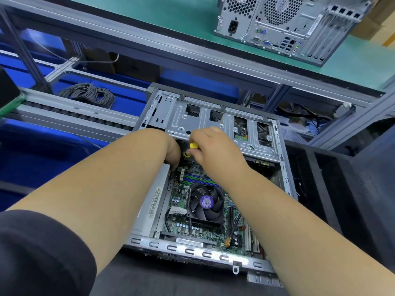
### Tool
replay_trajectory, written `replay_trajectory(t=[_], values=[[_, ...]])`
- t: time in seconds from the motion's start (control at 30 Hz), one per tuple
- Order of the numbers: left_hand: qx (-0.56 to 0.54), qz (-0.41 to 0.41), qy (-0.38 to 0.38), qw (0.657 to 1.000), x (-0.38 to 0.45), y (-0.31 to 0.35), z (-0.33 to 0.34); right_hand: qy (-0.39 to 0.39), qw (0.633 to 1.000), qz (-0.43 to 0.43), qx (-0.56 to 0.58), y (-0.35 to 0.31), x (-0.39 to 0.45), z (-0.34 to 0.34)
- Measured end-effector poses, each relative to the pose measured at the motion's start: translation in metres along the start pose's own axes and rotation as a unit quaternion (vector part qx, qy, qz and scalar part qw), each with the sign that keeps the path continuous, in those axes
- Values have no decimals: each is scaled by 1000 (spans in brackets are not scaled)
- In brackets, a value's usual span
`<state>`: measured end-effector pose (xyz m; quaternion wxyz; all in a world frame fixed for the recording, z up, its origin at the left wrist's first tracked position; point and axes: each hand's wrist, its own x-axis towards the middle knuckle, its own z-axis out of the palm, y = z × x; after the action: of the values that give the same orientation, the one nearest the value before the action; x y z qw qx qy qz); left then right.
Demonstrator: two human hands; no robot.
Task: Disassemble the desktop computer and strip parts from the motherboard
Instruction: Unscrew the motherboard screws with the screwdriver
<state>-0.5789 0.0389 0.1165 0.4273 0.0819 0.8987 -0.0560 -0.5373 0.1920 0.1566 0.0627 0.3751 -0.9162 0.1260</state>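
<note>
**Screwdriver at the drive cage**

My right hand grips the yellow screwdriver mid-frame; my left hand dips inside, fingers hidden. The open computer case looks rigid and sharp-edged, its motherboard fragile, so I'd hold edges.

**Both hands inside the opened desktop case**

At frame centre, the right hand gripped a yellow-handled screwdriver beside the left hand, whose fingers were hidden, above the motherboard and its black CPU fan. A second computer tower stood upper right.
</note>
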Motion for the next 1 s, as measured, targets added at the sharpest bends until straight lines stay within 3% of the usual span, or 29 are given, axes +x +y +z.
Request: replay_trajectory(t=[0.2,0.7,1.0], values=[[-9,-1,1,1000,-1,-1,-1,-5,999,35,-11,-5,2,1],[-17,0,0,1000,8,-3,4,4,1000,-2,0,-8,-5,11],[-75,1,18,997,-3,2,2,-35,998,-25,-39,-5,3,-1]])
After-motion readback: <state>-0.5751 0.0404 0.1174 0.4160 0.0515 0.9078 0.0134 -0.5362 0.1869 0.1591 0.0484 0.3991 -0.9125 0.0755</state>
